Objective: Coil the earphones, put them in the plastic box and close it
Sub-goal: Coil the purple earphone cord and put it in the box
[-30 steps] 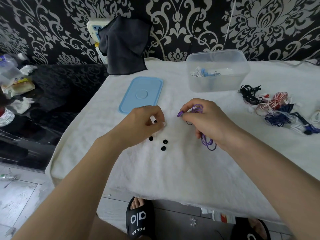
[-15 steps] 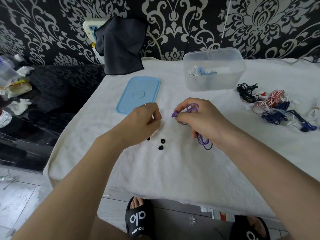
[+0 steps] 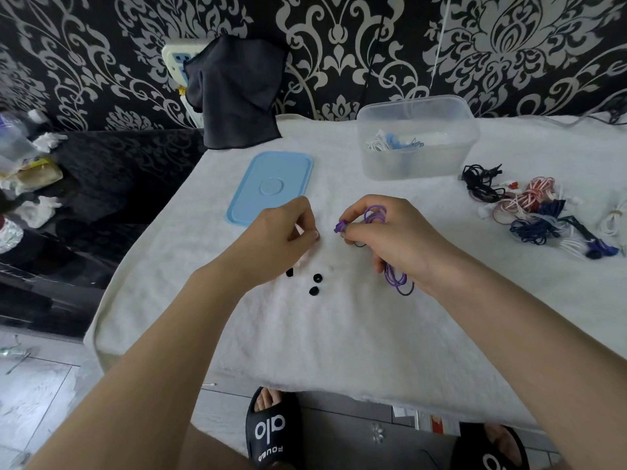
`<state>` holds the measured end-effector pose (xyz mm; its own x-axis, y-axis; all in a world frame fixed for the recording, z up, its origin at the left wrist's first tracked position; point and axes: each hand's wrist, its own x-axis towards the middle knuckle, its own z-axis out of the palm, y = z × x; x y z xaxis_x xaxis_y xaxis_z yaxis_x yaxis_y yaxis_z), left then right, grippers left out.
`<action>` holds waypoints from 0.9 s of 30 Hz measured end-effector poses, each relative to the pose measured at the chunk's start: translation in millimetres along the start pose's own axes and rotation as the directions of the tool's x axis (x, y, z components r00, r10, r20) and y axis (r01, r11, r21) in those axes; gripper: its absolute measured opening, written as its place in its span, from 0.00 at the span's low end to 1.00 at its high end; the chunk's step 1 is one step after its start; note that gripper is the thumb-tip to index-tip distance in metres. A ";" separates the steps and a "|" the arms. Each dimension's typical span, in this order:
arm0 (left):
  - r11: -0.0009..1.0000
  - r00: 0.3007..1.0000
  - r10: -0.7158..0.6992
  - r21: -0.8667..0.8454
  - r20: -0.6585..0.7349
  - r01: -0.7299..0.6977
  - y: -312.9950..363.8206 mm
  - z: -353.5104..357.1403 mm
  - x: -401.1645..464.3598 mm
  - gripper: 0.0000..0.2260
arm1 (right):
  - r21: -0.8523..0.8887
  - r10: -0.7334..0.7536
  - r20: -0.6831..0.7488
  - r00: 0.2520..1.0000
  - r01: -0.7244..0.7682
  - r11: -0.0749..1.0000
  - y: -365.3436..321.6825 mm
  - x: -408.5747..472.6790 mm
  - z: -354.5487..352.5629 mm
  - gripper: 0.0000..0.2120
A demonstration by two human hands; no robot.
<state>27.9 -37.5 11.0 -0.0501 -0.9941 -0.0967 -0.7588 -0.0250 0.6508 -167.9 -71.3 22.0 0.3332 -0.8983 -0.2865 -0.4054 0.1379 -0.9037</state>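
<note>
My right hand (image 3: 390,239) grips the purple earphones (image 3: 375,215); loops of cord stick out above the fingers and hang below the palm, and a purple earbud shows at the fingertips. My left hand (image 3: 281,239) is beside it with thumb and fingers pinched together; what they pinch is too small to tell. Three black ear tips (image 3: 314,283) lie on the white cloth below the left hand. The clear plastic box (image 3: 417,137) stands open at the back, with white and blue earphones inside. Its blue lid (image 3: 271,186) lies flat to the left.
A pile of black, red-white, blue and white earphones (image 3: 536,208) lies at the right. A dark cloth (image 3: 237,96) hangs over a power strip at the back. The table's front edge (image 3: 305,385) is near my legs; a cluttered black surface (image 3: 27,178) is at the left.
Both hands stayed almost in place; the left hand's pinched fingers drew slightly closer to the earbud in my right hand.
</note>
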 end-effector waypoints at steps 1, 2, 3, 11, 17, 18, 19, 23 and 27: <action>0.999 1.000 0.002 -0.040 -0.018 -0.003 1.8 -1.3 -0.5 0.04 | 0.013 0.005 -0.001 1.000 -0.005 1.000 -0.2 0.2 -0.8 0.02; 0.996 1.000 0.006 -0.085 -0.029 -0.008 4.1 -2.5 -1.8 0.04 | 0.027 0.013 -0.003 1.000 -0.013 1.000 -0.1 0.3 -1.3 0.03; 0.992 0.999 0.008 -0.128 -0.035 -0.013 6.8 -3.7 -2.8 0.04 | 0.040 0.018 -0.006 1.000 -0.018 0.999 -0.3 0.6 -1.7 0.03; 0.967 1.000 0.006 -0.254 -0.030 -0.013 23.0 -5.6 -7.6 0.07 | 0.143 -0.008 0.001 1.000 0.008 0.990 -2.6 1.0 -2.4 0.03; 0.956 0.999 0.003 -0.293 -0.054 -0.018 25.6 -6.2 -5.8 0.06 | 0.167 -0.036 0.005 0.999 0.035 0.985 -4.9 -1.9 -3.5 0.02; 0.954 0.998 -0.004 -0.299 -0.058 -0.014 26.0 -5.8 -5.8 0.06 | 0.172 -0.038 0.002 0.999 0.037 0.984 -5.2 -2.4 -3.7 0.03; 0.953 0.998 -0.012 -0.302 -0.063 -0.008 26.4 -5.4 -5.7 0.05 | 0.175 -0.043 -0.003 0.999 0.043 0.984 -5.2 -2.2 -3.7 0.03; 0.952 0.996 -0.033 -0.307 -0.077 0.008 28.5 -4.2 -5.2 0.06 | 0.138 -0.084 -0.046 0.995 0.089 0.986 -3.7 -2.5 -3.3 0.02; 0.933 0.996 -0.036 -0.360 -0.087 0.002 31.3 -4.6 -3.7 0.06 | 0.105 -0.130 -0.087 0.988 0.139 0.985 -3.4 -2.4 -3.6 0.01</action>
<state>7.3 -35.1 35.1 0.0337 -0.9980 -0.0544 -0.4747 -0.0639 0.8778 -170.4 -71.1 26.9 0.3075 -0.9415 -0.1382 -0.2634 0.0553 -0.9631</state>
